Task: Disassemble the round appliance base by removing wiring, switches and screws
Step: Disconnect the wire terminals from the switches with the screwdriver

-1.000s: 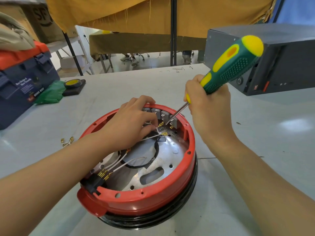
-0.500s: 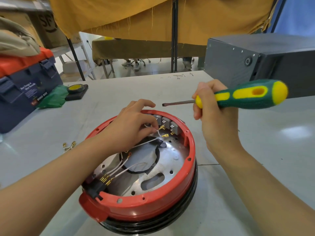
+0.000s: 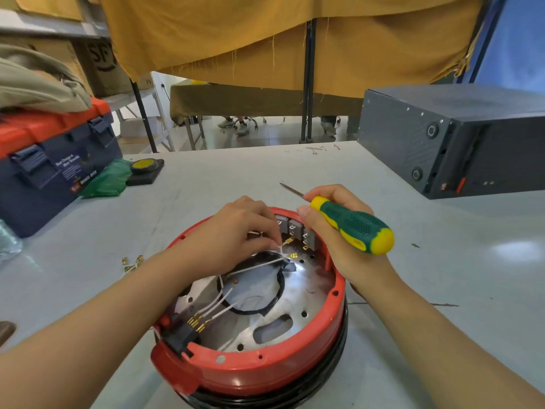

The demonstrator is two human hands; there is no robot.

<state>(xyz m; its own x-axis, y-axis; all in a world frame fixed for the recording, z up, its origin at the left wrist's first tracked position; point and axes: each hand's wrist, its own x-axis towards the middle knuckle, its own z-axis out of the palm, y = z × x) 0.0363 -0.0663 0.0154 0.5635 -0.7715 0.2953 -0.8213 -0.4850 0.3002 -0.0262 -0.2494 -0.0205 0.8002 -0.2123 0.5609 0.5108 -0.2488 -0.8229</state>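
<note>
The left hand pinches a loose white wire at the round red appliance base's twelve o'clock; the right hand clutches a green-and-yellow screwdriver. Grey switches and seven-o'clock wiring seemingly remain on the bench.

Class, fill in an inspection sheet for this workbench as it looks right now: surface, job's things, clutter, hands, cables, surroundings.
Surface: grey table, scuffed, pen marks at the far edge.
Job's things: red round base open side up; grey switches on its far wall; black connector at the near rim.
Clutter: loose brass terminals left of the base; green cloth; yellow tape measure.
Hands: left hand pinches a white wire; right hand holds a screwdriver, tip pointing away.
Cables: white wires run from connector towards switches.
Surroundings: toolbox left, dark metal case right, yellow curtain behind.
</note>
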